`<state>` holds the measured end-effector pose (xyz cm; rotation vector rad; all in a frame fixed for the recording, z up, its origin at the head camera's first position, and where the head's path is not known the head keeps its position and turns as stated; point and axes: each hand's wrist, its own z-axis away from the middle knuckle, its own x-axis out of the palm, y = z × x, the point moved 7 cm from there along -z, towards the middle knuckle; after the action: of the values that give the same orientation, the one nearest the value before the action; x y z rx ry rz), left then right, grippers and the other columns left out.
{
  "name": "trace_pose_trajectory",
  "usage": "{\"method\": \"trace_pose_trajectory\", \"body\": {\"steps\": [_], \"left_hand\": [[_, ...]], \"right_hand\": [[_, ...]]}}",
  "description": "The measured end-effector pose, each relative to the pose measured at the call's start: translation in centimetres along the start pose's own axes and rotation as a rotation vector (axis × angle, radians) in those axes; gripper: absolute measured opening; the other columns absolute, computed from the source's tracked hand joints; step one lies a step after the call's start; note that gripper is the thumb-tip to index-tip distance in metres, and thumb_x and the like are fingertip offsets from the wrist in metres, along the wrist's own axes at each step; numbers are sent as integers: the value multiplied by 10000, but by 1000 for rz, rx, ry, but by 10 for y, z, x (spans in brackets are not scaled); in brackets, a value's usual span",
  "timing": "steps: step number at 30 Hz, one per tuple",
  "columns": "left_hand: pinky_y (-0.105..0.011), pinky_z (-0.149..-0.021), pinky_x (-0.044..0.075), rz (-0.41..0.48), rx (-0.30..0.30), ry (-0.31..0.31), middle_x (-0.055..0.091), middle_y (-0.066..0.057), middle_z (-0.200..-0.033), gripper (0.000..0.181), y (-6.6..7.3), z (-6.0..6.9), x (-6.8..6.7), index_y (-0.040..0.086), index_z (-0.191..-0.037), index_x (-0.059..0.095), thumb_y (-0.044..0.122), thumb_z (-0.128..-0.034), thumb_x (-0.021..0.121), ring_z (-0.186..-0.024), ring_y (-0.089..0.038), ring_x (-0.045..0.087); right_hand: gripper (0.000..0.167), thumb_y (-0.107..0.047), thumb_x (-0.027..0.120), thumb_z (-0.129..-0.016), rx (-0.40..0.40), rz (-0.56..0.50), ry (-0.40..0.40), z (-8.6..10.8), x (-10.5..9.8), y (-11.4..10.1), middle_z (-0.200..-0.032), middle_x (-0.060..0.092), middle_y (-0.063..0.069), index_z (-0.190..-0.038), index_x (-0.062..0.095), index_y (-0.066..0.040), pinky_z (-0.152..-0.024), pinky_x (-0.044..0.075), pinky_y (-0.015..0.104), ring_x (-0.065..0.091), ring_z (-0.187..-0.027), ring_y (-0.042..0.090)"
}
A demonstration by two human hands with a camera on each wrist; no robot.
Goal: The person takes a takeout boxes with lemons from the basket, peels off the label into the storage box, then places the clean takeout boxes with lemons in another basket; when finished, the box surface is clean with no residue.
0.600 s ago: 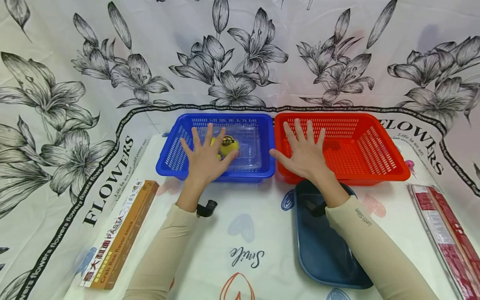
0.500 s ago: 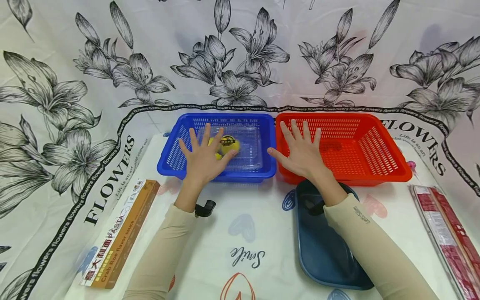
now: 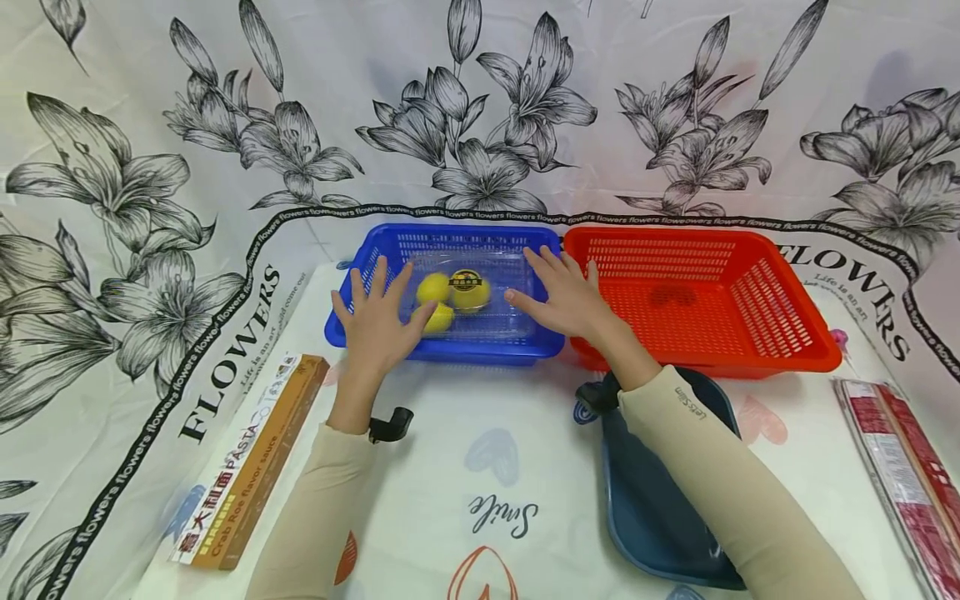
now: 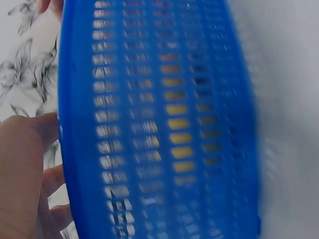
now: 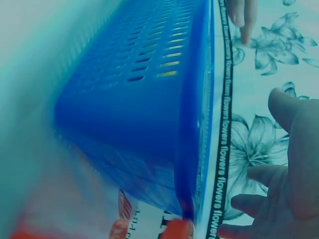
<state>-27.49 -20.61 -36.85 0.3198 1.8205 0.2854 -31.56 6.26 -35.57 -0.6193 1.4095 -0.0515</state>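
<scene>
In the head view a blue plastic basket (image 3: 480, 353) stands at the back. Inside it lies a clear plastic box (image 3: 504, 323) with a black label and several yellow, lemon-like round fruits (image 3: 433, 287). My left hand (image 3: 377, 327), fingers spread, is over the basket's left front corner. Over its right end is my right hand (image 3: 567, 302), fingers extended. Neither hand holds anything. The left wrist view shows the basket's slotted wall (image 4: 134, 189) beside my left fingers; contact at the rim is unclear. In the right wrist view my right hand (image 5: 299, 164) stands apart from the rim.
A red basket (image 3: 701, 321) stands right beside the blue one. In front of it, partly under my right forearm, lies a dark blue tray (image 3: 652, 508). A pasta box (image 3: 258, 454) lies at the left, a red-and-white package (image 3: 903, 479) at the right edge.
My right hand has moved left, from over the red basket to the blue basket's right end. My left hand has shifted left, uncovering more of the yellow fruits. The head view has shifted slightly.
</scene>
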Motion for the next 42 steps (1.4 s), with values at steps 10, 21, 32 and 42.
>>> {"method": "trace_pose_trajectory", "body": {"steps": [10, 21, 32, 42], "left_hand": [[-762, -1182, 38, 52, -88, 116, 319, -200, -1647, 705, -48, 14, -11, 117, -1519, 470, 557, -974, 545, -1544, -494, 177], [-676, -1198, 196, 238, -173, 218, 444, -162, -1585, 663, -83, 28, -9, 93, -1485, 514, 488, -959, 589, -1492, -436, 353], [-569, -1091, 419, 480, -235, 325, 611, -154, -1410, 554, -103, 33, 2, 212, -1444, 578, 439, -944, 652, -1315, -358, 552], [-501, -1091, 480, 655, -229, 475, 672, -105, -1358, 429, -108, 37, 9, 160, -1324, 679, 299, -920, 715, -1287, -283, 614]], "right_hand": [[935, -662, 588, -903, 6, -1, -82, -23, 19, -6, -1686, 273, 113, -1638, 223, -212, -1187, -93, 739, 137, -1572, 429], [1017, -615, 742, -819, 19, 71, -97, -30, 19, -8, -1657, 326, 147, -1627, 265, -223, -1185, -34, 759, 273, -1524, 447], [1041, -635, 747, -807, 71, 16, -81, -40, 20, -4, -1593, 452, 116, -1620, 277, -186, -1202, -42, 729, 407, -1465, 424], [1077, -648, 758, -786, 92, 5, -81, -42, 22, -7, -1581, 472, 107, -1628, 251, -207, -1193, -70, 736, 409, -1481, 358]]}}
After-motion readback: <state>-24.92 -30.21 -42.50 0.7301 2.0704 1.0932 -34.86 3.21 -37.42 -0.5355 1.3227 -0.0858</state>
